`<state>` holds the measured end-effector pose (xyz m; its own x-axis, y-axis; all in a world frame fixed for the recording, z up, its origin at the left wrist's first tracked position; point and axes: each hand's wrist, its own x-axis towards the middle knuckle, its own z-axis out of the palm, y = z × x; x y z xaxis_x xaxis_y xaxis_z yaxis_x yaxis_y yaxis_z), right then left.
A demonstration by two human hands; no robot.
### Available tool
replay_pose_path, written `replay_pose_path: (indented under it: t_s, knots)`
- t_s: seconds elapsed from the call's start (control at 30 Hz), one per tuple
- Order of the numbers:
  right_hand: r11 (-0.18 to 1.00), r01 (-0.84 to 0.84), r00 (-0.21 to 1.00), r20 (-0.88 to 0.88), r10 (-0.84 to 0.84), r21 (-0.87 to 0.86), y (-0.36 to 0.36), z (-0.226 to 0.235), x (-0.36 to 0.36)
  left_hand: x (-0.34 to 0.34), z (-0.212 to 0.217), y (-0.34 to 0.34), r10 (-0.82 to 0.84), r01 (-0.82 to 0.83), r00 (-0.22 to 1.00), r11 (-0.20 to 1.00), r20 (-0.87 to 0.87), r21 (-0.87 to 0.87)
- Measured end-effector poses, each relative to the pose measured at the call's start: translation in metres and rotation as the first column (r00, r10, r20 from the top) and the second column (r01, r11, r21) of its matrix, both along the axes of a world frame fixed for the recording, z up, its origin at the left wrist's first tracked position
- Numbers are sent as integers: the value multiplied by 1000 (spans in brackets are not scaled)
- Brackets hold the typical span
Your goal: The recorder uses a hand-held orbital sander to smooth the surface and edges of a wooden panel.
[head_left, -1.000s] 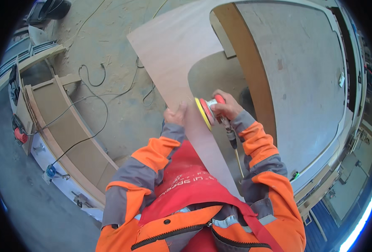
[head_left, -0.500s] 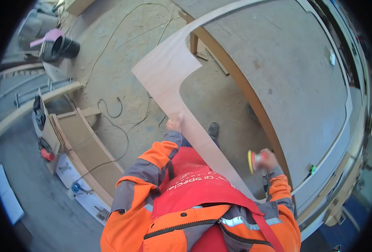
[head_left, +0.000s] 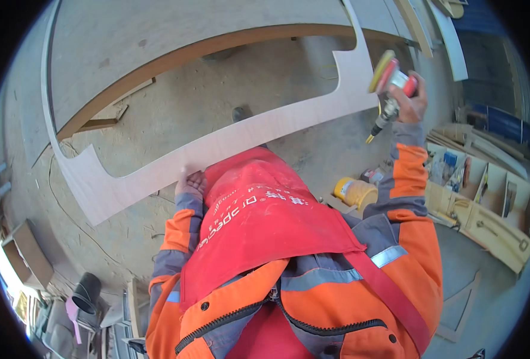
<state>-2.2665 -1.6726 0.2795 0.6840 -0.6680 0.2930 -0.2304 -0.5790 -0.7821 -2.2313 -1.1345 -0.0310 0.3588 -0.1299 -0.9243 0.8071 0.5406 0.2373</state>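
Observation:
A thin, pale wooden frame panel [head_left: 217, 140] with curved cut-outs lies across in front of me, its far arms reaching over a large grey-topped table. My left hand [head_left: 191, 181] is closed at its near edge, close to my red apron, with the thumb on the upper face. At the panel's right end, my right hand [head_left: 412, 100] is wrapped round a round-pad sander [head_left: 394, 79] with a yellow pad and red and silver body. The pad is tilted on edge beside the panel; whether it touches I cannot tell.
The table [head_left: 235, 15] has a brown, curved near edge. Right of me stand a yellow tub [head_left: 359, 194] and a wooden tool box [head_left: 480, 209] with compartments. Lower left are a dark bucket [head_left: 86, 293] and a wooden box [head_left: 28, 254]. A cable [head_left: 76, 224] trails over the dusty floor.
My view has turned to the right, so the panel now lies crosswise. My right hand has lifted the sander from beside my body to the panel's right end. My left hand stays at the edge.

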Motion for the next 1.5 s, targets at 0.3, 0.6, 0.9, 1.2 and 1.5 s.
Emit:
replay_pose_path:
  t_s: [0.3, 0.6, 0.9, 1.2, 1.5]
  knots:
    - [736, 550, 735, 189, -651, 395, -33, -56, -210, 29, 97, -118, -888, -51, -365, 318, 279, 947]
    - [644, 622, 755, -123, -644, 444, -62, -156, -326, 35, 74, -260, -917, -61, -347, -187, -196, 981]
    - [673, 606, 795, -304, -525, 424, -122, -170, -361, 7, 85, -412, -889, 91, -455, -95, -43, 991]
    - [709, 592, 805, -320, -499, 383, -165, -179, -351, 4, 90, -513, -893, 233, -449, -132, -14, 964]
    - [788, 568, 823, -146, -549, 236, -194, -172, -336, 15, 94, -477, -898, 240, -434, -200, -79, 950]
